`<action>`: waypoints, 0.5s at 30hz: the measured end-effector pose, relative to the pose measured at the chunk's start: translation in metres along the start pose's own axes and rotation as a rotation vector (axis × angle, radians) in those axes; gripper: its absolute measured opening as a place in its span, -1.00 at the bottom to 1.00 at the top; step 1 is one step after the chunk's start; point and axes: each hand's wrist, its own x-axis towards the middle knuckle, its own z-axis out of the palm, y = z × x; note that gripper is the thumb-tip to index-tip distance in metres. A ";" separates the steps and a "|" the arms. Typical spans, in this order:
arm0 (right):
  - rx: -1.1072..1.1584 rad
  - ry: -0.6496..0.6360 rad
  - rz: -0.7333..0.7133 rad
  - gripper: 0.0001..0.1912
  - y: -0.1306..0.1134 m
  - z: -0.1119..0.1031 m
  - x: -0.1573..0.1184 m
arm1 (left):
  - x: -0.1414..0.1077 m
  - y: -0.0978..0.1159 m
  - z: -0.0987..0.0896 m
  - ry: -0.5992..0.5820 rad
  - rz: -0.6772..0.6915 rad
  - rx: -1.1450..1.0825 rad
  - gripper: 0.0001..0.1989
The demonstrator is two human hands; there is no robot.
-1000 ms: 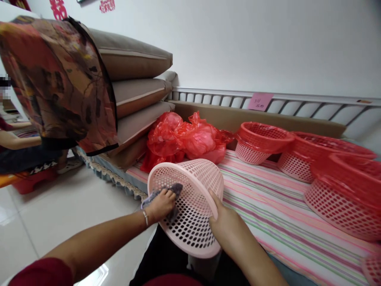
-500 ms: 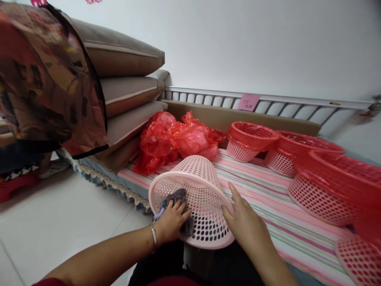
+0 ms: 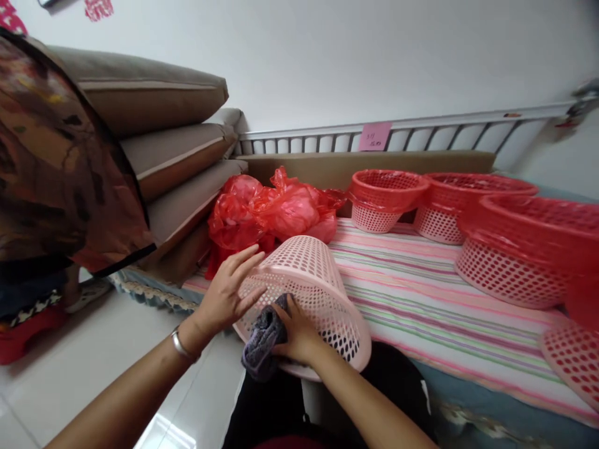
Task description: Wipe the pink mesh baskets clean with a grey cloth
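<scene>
A pink plastic basket [image 3: 344, 305] with holes in its wall lies tipped on its side over my lap, its mouth facing me. My right hand [image 3: 299, 333] is closed round a bunched dark grey cloth [image 3: 262, 349] at the near left of the basket's mouth. With fingers apart, my left hand [image 3: 231, 290] is at the left part of the rim; whether it touches the rim I cannot tell. A silver bangle [image 3: 180, 345] circles the left wrist.
Several pink baskets with red bag lining [image 3: 519, 274] stand on the right of the striped sheet [image 3: 397, 280]. Behind my basket lie stuffed red plastic bags [image 3: 290, 209]. Stacked cushions [image 3: 182, 149] and a patterned cloth [image 3: 60, 168] are at left, with a metal rail [image 3: 318, 140] behind.
The cloth has passed from under my left hand to my right hand, which has left the right rim. My left hand has lifted up to the upper left rim.
</scene>
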 end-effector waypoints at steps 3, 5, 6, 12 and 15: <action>-0.030 0.032 -0.040 -0.32 0.001 0.015 0.019 | 0.010 -0.018 0.018 -0.108 0.067 0.010 -0.59; -0.041 0.087 -0.048 -0.64 0.001 0.017 0.019 | 0.014 -0.020 0.026 -0.095 0.117 0.014 -0.66; -0.044 0.110 -0.039 -0.72 0.002 0.013 0.017 | 0.016 -0.018 0.029 -0.084 0.135 0.003 -0.68; -0.173 0.323 0.107 -0.66 0.049 -0.064 -0.004 | 0.039 0.035 0.037 0.049 -0.064 -0.198 -0.82; -0.334 0.390 0.170 -0.63 0.086 -0.092 -0.019 | 0.043 0.068 0.053 0.083 -0.247 -0.283 -0.94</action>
